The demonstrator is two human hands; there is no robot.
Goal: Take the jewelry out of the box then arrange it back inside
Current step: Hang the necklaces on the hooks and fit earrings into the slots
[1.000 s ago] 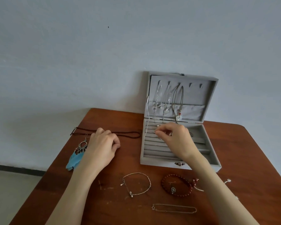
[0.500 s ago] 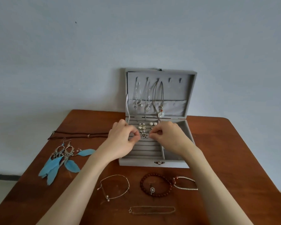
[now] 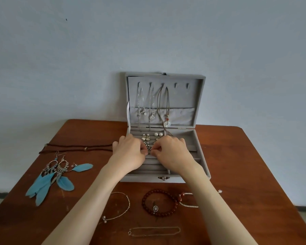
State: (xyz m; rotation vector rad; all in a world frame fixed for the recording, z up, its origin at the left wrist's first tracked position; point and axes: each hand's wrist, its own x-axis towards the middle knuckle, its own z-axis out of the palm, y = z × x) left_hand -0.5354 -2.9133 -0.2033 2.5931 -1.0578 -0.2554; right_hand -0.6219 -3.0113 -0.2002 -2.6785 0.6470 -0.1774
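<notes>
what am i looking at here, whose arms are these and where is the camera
One camera, worn on a person's head, looks down at their own bare arms. On the brown wooden table stands an open grey velvet jewelry box with necklaces hanging in its lid. The left hand and right hand meet over its ring rows, pinching a small silver earring. Outside lie blue feather earrings, a dark red bead bracelet and thin chains.

The jewelry box [image 3: 200, 110] is lined in matt grey velvety cloth, with a small metal clasp [image 3: 163, 178]. The table [image 3: 245, 165] is made of reddish-brown wood with a scuffed sheen. Glossy dark-red beads form the bracelet [image 3: 159, 202]; soft blue feathers hang from the metal earrings [image 3: 49, 177].
</notes>
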